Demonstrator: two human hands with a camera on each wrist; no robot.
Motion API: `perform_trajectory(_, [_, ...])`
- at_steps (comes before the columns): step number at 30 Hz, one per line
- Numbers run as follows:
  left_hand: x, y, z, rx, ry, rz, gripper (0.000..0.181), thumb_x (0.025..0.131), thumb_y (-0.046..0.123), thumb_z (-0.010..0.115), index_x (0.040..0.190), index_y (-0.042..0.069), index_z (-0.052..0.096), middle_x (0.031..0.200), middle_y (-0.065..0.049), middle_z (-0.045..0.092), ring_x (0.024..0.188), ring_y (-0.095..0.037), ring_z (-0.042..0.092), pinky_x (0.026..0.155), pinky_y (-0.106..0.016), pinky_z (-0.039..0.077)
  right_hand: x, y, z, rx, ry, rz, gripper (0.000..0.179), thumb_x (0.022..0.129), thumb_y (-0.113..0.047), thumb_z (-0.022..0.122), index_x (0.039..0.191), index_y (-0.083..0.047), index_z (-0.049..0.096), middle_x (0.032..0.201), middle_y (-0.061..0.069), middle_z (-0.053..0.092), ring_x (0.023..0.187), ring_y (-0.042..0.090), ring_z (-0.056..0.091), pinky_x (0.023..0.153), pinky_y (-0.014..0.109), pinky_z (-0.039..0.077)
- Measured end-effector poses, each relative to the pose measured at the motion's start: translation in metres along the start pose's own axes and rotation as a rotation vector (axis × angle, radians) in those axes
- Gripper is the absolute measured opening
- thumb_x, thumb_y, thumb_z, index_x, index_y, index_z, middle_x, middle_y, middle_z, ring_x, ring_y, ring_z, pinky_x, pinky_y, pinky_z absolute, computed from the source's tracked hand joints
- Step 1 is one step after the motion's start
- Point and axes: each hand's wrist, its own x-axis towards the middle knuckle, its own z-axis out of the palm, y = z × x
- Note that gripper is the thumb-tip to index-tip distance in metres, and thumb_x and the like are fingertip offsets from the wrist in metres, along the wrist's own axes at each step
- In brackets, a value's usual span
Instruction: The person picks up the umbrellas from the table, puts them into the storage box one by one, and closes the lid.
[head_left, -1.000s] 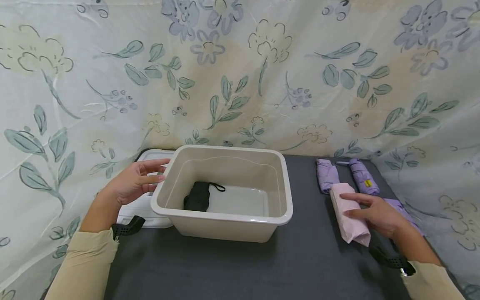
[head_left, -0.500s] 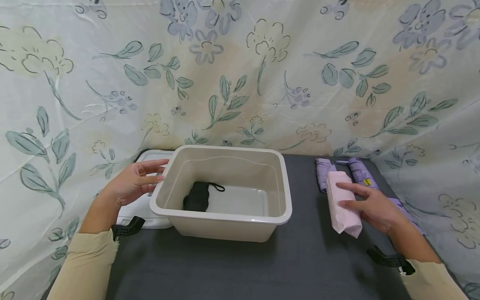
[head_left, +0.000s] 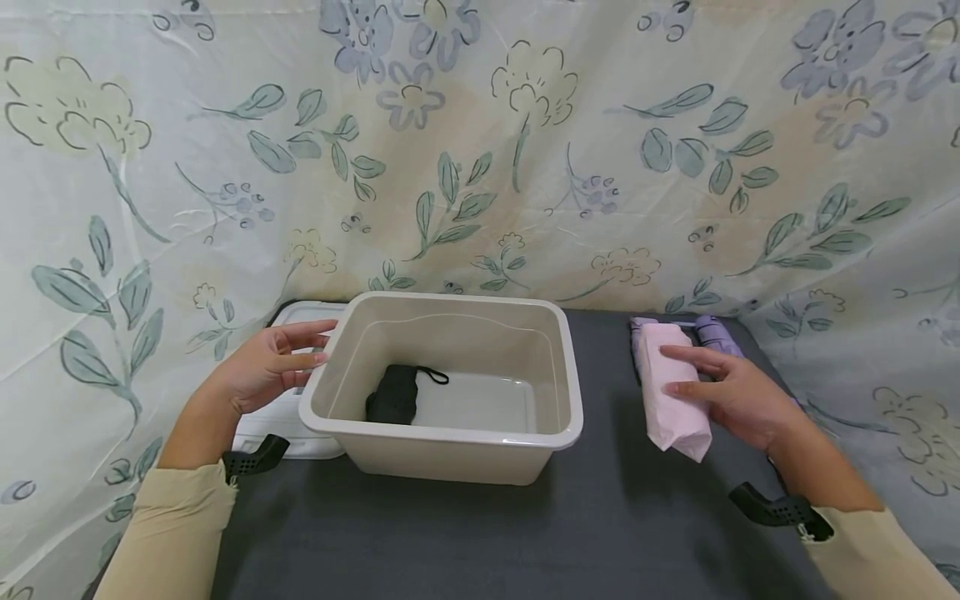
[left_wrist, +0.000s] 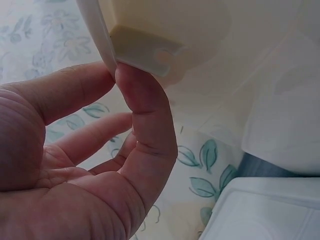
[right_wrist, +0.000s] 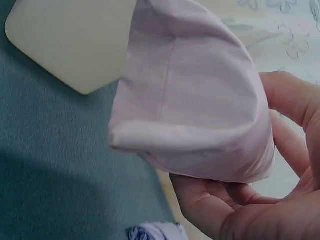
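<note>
My left hand [head_left: 273,367] pinches the left rim of a beige plastic bin [head_left: 457,454]; in the left wrist view the thumb and a finger [left_wrist: 150,120] meet on that rim. Inside the bin, toward the left, lies a small black fabric bundle [head_left: 393,396] with a wrist loop, perhaps a folded umbrella. To the right of the bin, my right hand [head_left: 742,400] grips a long pink packet [head_left: 675,400] above the table. The right wrist view shows the folded end of the pink packet [right_wrist: 195,100], with fingers on its side and below it.
Two purple rolled bundles, one partly behind the pink packet and the other a purple roll [head_left: 716,333], lie at the back right. A white lid [head_left: 277,429] lies under and left of the bin. A flowered curtain [head_left: 480,167] hangs behind the dark table [head_left: 450,542].
My right hand has lifted the pink packet and carried it a little left toward the bin, covering more of the purple bundles. My left hand has stayed on the rim.
</note>
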Motion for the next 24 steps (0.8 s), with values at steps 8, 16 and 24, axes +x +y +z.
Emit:
perform_trajectory(8, [0.0, 0.0, 0.0, 0.016, 0.008, -0.011, 0.058, 0.098, 0.004, 0.067, 0.152, 0.006, 0.048, 0.116, 0.005, 0.069, 0.103, -0.012, 0.071, 0.086, -0.031, 0.062, -0.001, -0.025, 0.009, -0.03, -0.013, -0.004, 0.069, 0.097, -0.018, 0.072, 0.158, -0.019, 0.041, 0.166, 0.022, 0.014, 0.116, 0.03, 0.051, 0.087, 0.036, 0.059])
perform_trajectory(16, [0.0, 0.002, -0.001, 0.013, 0.001, -0.009, 0.057, 0.098, 0.003, 0.066, 0.152, 0.006, 0.049, 0.116, 0.004, 0.069, 0.102, -0.012, 0.072, 0.085, -0.031, 0.062, 0.002, -0.05, 0.018, -0.036, -0.025, -0.014, 0.07, 0.096, -0.019, 0.073, 0.158, -0.02, 0.042, 0.163, 0.019, 0.022, 0.117, 0.031, 0.052, 0.087, 0.037, 0.059])
perform_trajectory(24, [0.0, 0.004, 0.001, 0.023, 0.006, -0.022, 0.057, 0.098, 0.006, 0.067, 0.152, 0.006, 0.048, 0.115, 0.003, 0.068, 0.102, -0.013, 0.071, 0.086, -0.031, 0.062, 0.008, -0.07, 0.035, -0.002, -0.049, -0.014, 0.072, 0.096, -0.019, 0.073, 0.159, -0.015, 0.039, 0.158, 0.018, 0.03, 0.12, 0.032, 0.051, 0.09, 0.04, 0.06])
